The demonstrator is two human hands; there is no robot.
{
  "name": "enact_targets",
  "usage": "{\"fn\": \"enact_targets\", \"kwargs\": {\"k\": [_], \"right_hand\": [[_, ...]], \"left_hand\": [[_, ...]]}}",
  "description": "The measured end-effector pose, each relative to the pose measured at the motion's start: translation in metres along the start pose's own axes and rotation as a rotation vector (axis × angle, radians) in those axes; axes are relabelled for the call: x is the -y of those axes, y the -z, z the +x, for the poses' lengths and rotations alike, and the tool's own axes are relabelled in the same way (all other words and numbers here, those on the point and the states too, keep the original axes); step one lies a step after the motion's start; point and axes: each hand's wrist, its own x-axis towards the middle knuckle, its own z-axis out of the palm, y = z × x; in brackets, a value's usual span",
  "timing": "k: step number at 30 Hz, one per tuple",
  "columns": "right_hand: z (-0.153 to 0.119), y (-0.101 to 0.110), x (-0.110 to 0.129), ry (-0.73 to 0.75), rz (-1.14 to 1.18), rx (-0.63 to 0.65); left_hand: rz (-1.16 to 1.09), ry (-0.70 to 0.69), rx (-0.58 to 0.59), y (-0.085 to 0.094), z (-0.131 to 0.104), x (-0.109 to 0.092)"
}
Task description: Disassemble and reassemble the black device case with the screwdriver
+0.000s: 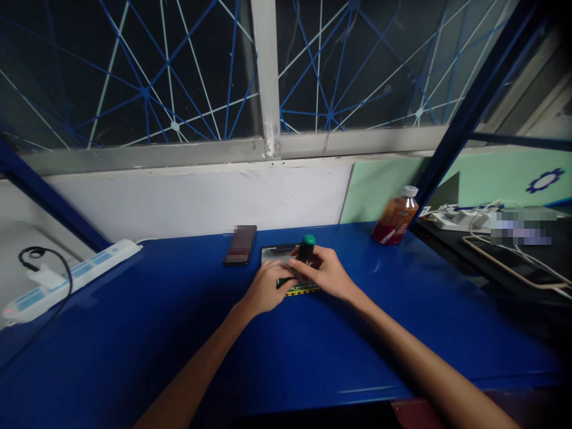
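Observation:
A screwdriver point(307, 249) with a black handle and green cap stands upright in my right hand point(328, 271), whose fingers are closed round it. Its tip is hidden behind the fingers. Close beside it, my left hand point(267, 290) has its thumb and fingers drawn together at a small dark green piece point(282, 282); what it grips is mostly covered. Under both hands lies a flat case point(272, 254) with a dark, shiny upper part. Along its near edge runs a green strip with a yellow-and-black border point(306, 291).
A dark phone point(240, 245) lies left of the case on the blue table point(201, 381). At the left is a white power strip point(75, 277) with a black cable. A drink bottle point(396, 217) stands at the back right, near a blue frame post point(460, 128) and white cables.

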Motion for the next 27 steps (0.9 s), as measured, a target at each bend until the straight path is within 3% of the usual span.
{"fn": "enact_targets", "kwargs": {"k": [14,27], "right_hand": [[0.0020,0.0014,-0.0036,-0.012,0.114,-0.019],[0.0026,0.0050,0.0008,-0.011,0.131,-0.036]], "left_hand": [[0.022,0.016,0.058,0.0088,0.0003,-0.0030],[-0.005,0.029,0.062,0.0057,0.0013,-0.0009]]}}
